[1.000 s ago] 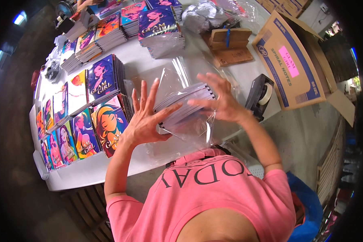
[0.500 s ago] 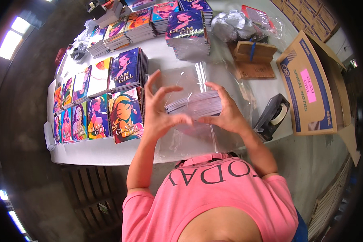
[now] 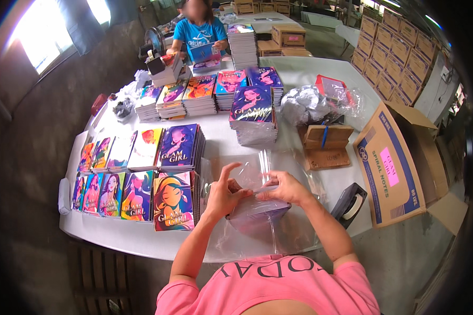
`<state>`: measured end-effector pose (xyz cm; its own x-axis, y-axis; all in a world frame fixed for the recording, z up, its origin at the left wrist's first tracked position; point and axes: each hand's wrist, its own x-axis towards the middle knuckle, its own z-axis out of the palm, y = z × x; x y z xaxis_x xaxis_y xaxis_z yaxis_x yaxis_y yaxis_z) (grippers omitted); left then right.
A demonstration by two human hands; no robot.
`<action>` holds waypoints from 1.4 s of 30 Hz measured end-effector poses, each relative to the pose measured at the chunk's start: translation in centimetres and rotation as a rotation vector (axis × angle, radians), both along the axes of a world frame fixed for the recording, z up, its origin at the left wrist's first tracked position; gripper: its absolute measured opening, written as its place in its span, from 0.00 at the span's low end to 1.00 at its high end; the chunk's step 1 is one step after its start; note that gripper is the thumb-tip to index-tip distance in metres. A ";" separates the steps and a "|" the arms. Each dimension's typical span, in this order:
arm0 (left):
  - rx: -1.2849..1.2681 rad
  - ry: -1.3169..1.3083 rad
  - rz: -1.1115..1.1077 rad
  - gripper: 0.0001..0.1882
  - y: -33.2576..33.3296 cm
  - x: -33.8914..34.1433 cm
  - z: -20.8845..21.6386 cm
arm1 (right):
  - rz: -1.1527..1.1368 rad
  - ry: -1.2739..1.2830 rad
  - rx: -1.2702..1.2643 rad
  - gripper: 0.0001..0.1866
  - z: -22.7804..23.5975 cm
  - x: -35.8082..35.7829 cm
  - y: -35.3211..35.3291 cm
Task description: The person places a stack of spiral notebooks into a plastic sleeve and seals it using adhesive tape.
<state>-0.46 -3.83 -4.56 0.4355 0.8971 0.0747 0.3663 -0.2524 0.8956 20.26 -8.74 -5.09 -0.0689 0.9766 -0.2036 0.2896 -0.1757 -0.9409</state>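
In front of me on the table lies a stack of notebooks (image 3: 260,214), covered by clear plastic film. My left hand (image 3: 222,198) is at the stack's far left edge, thumb and fingertips pinching the film while the index finger points upward. From the right, my right hand (image 3: 288,189) closes its thumb and fingers on the film along the same far edge. More of the clear plastic sheet (image 3: 299,226) spreads out beneath and around the stack. The covers inside are blurred by the film.
Spiral notebooks (image 3: 176,199) stand in rows at the left, with more piles (image 3: 199,95) behind. A wrapped notebook stack (image 3: 252,113), crumpled plastic (image 3: 306,105) and a wooden holder (image 3: 326,149) lie beyond. At right are a tape dispenser (image 3: 349,205) and an open carton (image 3: 389,168). Across sits a person (image 3: 201,35) holding a notebook.
My view has tilted up, bringing the person across the table into sight. My hands, spread around the stack before, have come closer together and now pinch the film at its far edge.
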 end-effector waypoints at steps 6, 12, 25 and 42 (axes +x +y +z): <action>0.003 -0.151 -0.248 0.39 1.0 -1.6 -0.6 | -0.037 -0.166 0.065 0.06 0.7 -1.0 -0.4; 0.191 0.252 -0.165 0.11 0.9 -1.3 -1.2 | -0.061 -0.502 0.449 0.05 0.5 -2.4 -1.9; 0.730 0.231 -0.321 0.36 -3.6 -1.8 -1.5 | 0.055 -1.215 0.651 0.13 1.1 -6.6 -6.0; 1.160 -0.051 -0.301 0.15 -4.1 -1.8 -4.7 | -1.406 -0.104 -0.233 0.29 -9.2 8.8 -21.6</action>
<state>-2.25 -7.90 -9.29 0.5893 0.1465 0.7945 0.1242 -0.9882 0.0900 29.05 -30.35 -14.33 0.9367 0.1634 -0.3098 -0.1872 -0.5142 -0.8370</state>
